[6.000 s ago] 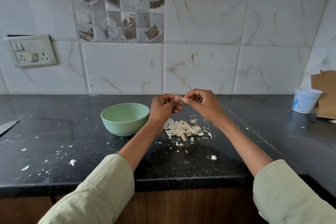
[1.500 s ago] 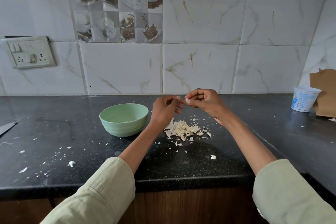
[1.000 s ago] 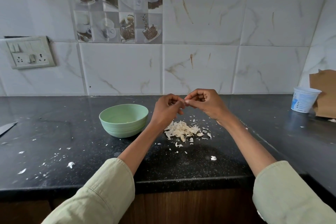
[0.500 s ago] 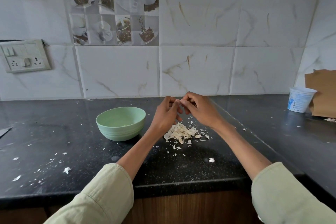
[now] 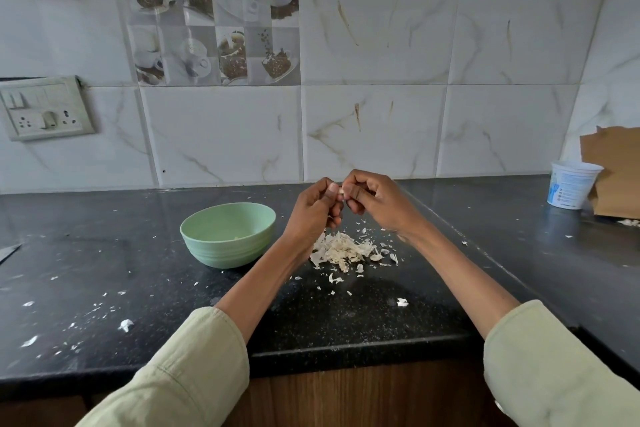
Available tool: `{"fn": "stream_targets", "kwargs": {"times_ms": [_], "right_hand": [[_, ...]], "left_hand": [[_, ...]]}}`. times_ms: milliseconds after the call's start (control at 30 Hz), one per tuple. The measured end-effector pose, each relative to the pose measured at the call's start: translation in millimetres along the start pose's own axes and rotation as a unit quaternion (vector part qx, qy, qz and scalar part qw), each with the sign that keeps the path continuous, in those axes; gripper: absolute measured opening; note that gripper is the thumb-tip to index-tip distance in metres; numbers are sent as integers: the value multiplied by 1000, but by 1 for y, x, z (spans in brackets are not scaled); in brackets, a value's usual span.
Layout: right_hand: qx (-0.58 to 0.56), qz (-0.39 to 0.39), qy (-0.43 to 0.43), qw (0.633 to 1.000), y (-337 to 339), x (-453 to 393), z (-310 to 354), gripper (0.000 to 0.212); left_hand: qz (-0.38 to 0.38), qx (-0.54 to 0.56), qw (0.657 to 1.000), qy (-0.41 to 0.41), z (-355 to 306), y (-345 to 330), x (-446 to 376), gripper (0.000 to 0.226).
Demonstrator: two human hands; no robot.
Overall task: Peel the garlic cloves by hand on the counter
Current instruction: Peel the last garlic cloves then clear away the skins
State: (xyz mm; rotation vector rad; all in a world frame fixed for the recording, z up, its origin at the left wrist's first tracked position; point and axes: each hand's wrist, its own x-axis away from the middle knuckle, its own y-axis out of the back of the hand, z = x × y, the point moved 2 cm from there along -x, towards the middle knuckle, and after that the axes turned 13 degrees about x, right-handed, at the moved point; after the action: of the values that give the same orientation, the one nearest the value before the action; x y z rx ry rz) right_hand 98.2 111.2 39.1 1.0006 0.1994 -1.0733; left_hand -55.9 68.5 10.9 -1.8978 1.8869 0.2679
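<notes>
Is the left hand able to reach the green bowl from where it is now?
Probably yes. The green bowl stands just left of the left hand, with bare counter between them. But the hand's grip is on the garlic clove, shared with the right hand.

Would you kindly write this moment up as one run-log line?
step: peeling | left hand and right hand: pinch garlic clove | below: peel pile on counter | green bowl: left of pile
</notes>
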Motion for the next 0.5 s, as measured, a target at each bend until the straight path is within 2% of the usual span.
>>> {"fn": "stream_targets", "kwargs": {"times_ms": [100, 233, 333, 400, 500], "right_hand": [[-9, 0, -22, 1000, 0, 0, -1, 20], [104, -23, -22, 994, -2, 1, -2, 23], [122, -41, -27, 991, -3, 2, -2, 24], [117, -43, -34, 992, -5, 2, 0, 26], [75, -41, -53, 995, -6, 2, 1, 26]], "left_hand": [[-10, -7, 1000, -12, 0, 0, -1, 27], [-61, -128, 988, -61, -1, 2, 1, 27], [-96, -192, 973, -81, -2, 0, 3, 21], [-111, -242, 958, -104, -2, 0, 3, 22], [-131, -349, 913, -168, -4, 0, 4, 26]]}}
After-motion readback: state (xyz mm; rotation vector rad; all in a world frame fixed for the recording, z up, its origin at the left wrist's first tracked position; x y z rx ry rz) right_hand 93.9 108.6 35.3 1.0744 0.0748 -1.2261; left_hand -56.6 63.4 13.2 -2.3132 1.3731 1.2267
